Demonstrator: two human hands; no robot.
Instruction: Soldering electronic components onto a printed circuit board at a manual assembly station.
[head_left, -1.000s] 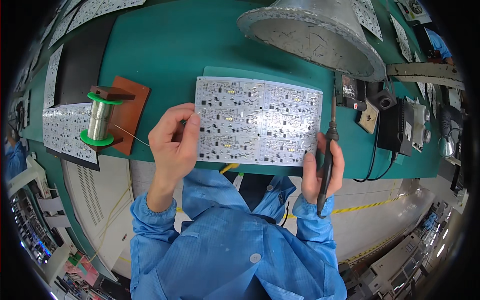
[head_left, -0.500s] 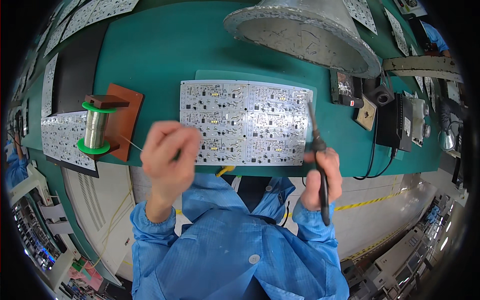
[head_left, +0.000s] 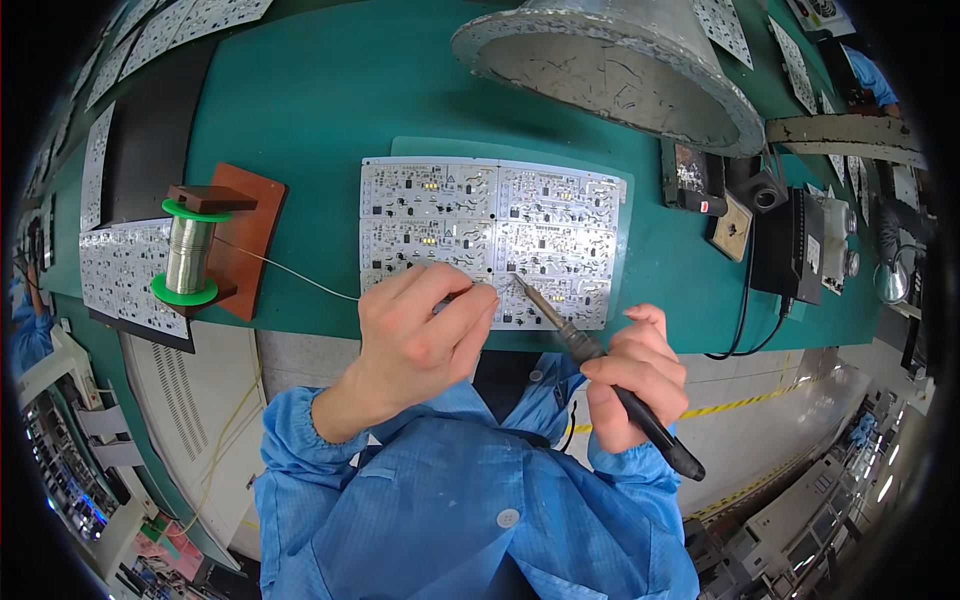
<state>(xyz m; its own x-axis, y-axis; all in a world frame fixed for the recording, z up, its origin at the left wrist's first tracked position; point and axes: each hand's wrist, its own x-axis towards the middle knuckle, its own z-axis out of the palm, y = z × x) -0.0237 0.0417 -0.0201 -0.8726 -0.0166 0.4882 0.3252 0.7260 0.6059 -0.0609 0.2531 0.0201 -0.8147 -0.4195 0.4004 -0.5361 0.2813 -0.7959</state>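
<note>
A white circuit board panel [head_left: 430,205], divided into several repeated sections with small parts, lies on the green mat in front of me. My left hand [head_left: 420,325] is over its lower left part, thumb and fingers pinched on solder wire [head_left: 265,259]. That wire trails back to a green-flanged spool [head_left: 190,255] at the left. In my right hand [head_left: 635,380] is a soldering iron [head_left: 580,343], gripped by its dark handle. Its tip points up and left, over the lower middle of the panel near my left fingertips; whether it touches cannot be made out.
The spool rests on a brown stand [head_left: 240,215]. A large worn metal hood [head_left: 610,80] hangs at the far side. To the right are a yellowish sponge pad [head_left: 731,226], an iron holder [head_left: 763,190] and a black box [head_left: 788,245] with cables. More boards [head_left: 130,275] lie left.
My left hand has moved right onto the panel, drawing out a longer stretch of wire. The iron has swung from pointing away to pointing left, its tip now over the panel's middle.
</note>
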